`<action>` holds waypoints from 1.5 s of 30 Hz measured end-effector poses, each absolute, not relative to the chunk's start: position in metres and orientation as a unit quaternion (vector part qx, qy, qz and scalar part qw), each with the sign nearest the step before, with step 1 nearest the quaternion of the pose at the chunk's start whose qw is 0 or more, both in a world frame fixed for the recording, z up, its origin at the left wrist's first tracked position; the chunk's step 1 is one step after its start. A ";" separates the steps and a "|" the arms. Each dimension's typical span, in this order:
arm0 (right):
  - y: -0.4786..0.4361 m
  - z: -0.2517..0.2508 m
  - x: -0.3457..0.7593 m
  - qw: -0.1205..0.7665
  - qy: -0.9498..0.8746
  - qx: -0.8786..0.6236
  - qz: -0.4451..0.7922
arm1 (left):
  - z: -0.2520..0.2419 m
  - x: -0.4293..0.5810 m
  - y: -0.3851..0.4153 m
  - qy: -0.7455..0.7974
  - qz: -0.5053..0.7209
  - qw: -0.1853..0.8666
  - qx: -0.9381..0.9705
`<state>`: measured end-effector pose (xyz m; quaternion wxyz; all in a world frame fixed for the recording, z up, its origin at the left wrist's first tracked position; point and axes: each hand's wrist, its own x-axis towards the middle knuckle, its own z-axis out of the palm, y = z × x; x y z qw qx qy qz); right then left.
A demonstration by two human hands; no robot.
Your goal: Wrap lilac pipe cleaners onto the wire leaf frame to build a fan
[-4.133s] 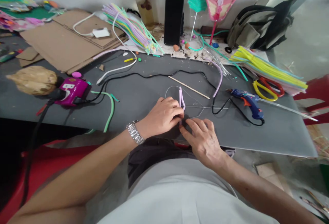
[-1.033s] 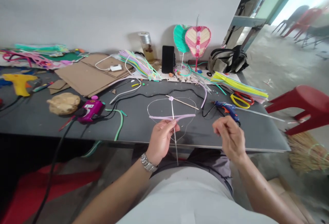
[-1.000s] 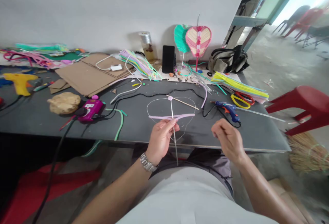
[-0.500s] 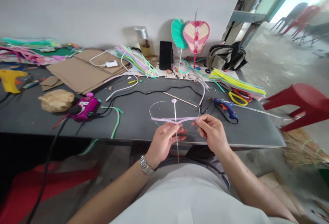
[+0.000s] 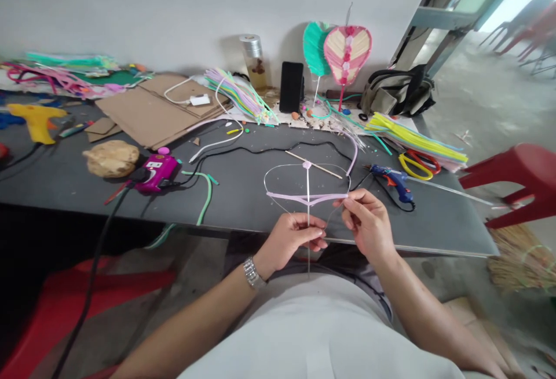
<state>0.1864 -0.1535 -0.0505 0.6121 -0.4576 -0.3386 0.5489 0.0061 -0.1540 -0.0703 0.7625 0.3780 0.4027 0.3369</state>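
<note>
I hold a thin wire loop (image 5: 278, 174) above the table, with a straight clear rod (image 5: 308, 185) running down through it and a small pink bead (image 5: 307, 165) at the crossing near its top. A lilac pipe-cleaner strip (image 5: 299, 197) crosses the loop sideways. My left hand (image 5: 295, 239) grips the lower part of the rod and is close below the strip. My right hand (image 5: 368, 221) pinches the strip's right end together with the wire.
The dark grey tabletop (image 5: 243, 205) ends in a front edge just beyond my hands. A wooden stick (image 5: 315, 164) and a black cable (image 5: 278, 148) lie behind the loop. A blue glue gun (image 5: 393, 183) and yellow-handled scissors (image 5: 412, 166) sit to the right; a magenta device (image 5: 157, 172) sits left.
The loop stays raised in both hands. My right hand has come in from the side and taken the strip's right end, and the view has shifted slightly.
</note>
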 end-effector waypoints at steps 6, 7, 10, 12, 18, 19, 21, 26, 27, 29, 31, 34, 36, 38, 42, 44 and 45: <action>-0.153 -0.051 0.181 0.619 -0.307 -0.443 0.571 | -0.071 0.006 -0.154 0.415 0.327 0.751 0.396; -0.153 -0.051 0.181 0.623 -0.304 -0.437 0.573 | -0.072 0.006 -0.154 0.417 0.324 0.747 0.404; -0.152 -0.052 0.179 0.628 -0.309 -0.426 0.573 | -0.074 0.004 -0.154 0.424 0.317 0.734 0.426; -0.152 -0.052 0.178 0.628 -0.315 -0.426 0.570 | -0.074 0.004 -0.155 0.426 0.315 0.729 0.433; -0.151 -0.055 0.179 0.622 -0.324 -0.436 0.564 | -0.077 0.003 -0.154 0.429 0.319 0.726 0.433; -0.151 -0.055 0.180 0.621 -0.326 -0.439 0.561 | -0.078 0.003 -0.154 0.430 0.320 0.724 0.433; -0.152 -0.055 0.181 0.621 -0.328 -0.447 0.554 | -0.079 0.004 -0.154 0.431 0.324 0.722 0.433; -0.152 -0.056 0.181 0.631 -0.332 -0.467 0.523 | -0.075 0.007 -0.156 0.426 0.331 0.733 0.415; -0.152 -0.056 0.182 0.632 -0.335 -0.470 0.517 | -0.074 0.008 -0.156 0.426 0.331 0.734 0.413; -0.152 -0.057 0.182 0.633 -0.344 -0.475 0.506 | -0.073 0.009 -0.156 0.427 0.329 0.735 0.411; -0.151 -0.058 0.183 0.636 -0.351 -0.474 0.497 | -0.072 0.009 -0.156 0.423 0.326 0.737 0.415; -0.150 -0.058 0.183 0.649 -0.353 -0.466 0.487 | -0.071 0.008 -0.157 0.416 0.324 0.739 0.421; -0.148 -0.058 0.183 0.653 -0.353 -0.463 0.485 | -0.070 0.008 -0.157 0.413 0.324 0.740 0.421; -0.147 -0.058 0.184 0.654 -0.357 -0.459 0.484 | -0.070 0.008 -0.157 0.409 0.325 0.741 0.422; -0.146 -0.062 0.185 0.655 -0.370 -0.446 0.484 | -0.071 0.011 -0.156 0.401 0.328 0.745 0.421; -0.144 -0.063 0.186 0.652 -0.375 -0.442 0.489 | -0.073 0.012 -0.156 0.400 0.334 0.747 0.414; -0.144 -0.063 0.186 0.648 -0.375 -0.442 0.494 | -0.073 0.012 -0.155 0.398 0.338 0.748 0.410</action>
